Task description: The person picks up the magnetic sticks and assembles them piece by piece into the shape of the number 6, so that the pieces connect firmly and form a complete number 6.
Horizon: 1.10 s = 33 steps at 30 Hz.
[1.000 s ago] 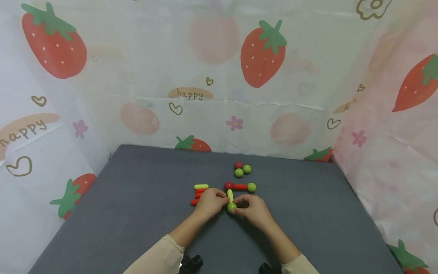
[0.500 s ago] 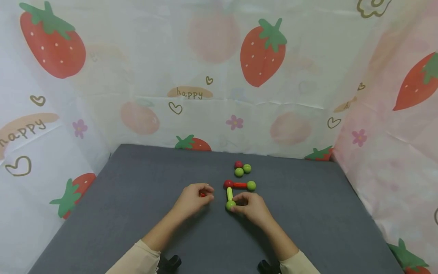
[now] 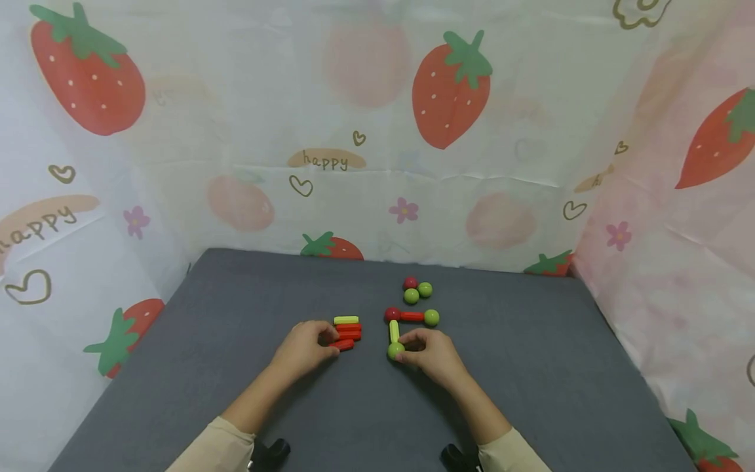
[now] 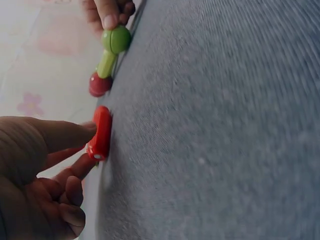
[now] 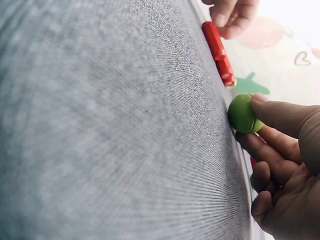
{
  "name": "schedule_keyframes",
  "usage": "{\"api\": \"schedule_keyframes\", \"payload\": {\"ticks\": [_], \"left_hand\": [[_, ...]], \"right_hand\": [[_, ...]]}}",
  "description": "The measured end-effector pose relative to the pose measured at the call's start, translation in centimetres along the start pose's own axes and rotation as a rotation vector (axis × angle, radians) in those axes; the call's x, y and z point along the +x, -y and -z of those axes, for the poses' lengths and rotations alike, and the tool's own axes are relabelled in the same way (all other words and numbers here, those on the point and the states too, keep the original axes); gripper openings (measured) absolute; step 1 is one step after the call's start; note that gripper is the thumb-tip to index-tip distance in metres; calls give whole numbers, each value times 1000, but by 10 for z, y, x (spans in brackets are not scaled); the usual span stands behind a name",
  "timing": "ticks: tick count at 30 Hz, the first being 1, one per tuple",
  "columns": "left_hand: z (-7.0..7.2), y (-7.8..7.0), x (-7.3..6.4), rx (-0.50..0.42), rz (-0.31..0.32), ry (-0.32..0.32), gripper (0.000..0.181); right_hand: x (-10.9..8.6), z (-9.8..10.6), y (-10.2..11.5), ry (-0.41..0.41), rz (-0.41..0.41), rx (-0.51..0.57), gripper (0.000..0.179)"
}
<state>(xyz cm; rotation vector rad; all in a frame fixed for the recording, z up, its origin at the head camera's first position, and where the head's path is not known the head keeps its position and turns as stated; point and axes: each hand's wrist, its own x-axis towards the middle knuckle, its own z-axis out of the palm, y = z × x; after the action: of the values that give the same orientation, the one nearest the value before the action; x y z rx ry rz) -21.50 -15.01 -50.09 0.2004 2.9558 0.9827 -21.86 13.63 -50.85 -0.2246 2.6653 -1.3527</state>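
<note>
My right hand (image 3: 435, 355) pinches a green ball (image 5: 243, 114) between thumb and fingers. A yellow stick (image 3: 394, 332) runs from this ball up to a dark red ball (image 3: 392, 314). From the red ball, a red stick (image 3: 412, 316) leads right to a second green ball (image 3: 432, 318). On the left, my left hand (image 3: 303, 349) has its thumb and fingers around the nearest loose red stick (image 4: 102, 132), which lies low at the tabletop. Beyond that stick, two more red sticks (image 3: 350, 327) and a loose yellow stick (image 3: 346, 320) lie in a row.
One red ball (image 3: 410, 282) and two green balls (image 3: 411, 296) sit together behind the joined pieces. The dark grey tabletop (image 3: 531, 380) is backed by a strawberry-print cloth (image 3: 253, 118), which also hangs at both sides.
My left hand has left the yellow stick beside the green ball and moved left to the loose red sticks. The right hand keeps its hold on the green ball.
</note>
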Motion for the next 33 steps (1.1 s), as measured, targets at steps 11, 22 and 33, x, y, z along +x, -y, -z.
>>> {"api": "schedule_keyframes", "payload": {"ticks": [11, 22, 33], "left_hand": [[-2, 5, 2, -26, 5, 44, 23], [-3, 7, 3, -36, 30, 45, 19], [-4, 0, -7, -136, 63, 23, 18]], "right_hand": [[2, -1, 1, -4, -8, 19, 27], [2, -1, -1, 3, -5, 11, 28], [5, 0, -2, 20, 10, 31, 27]]}}
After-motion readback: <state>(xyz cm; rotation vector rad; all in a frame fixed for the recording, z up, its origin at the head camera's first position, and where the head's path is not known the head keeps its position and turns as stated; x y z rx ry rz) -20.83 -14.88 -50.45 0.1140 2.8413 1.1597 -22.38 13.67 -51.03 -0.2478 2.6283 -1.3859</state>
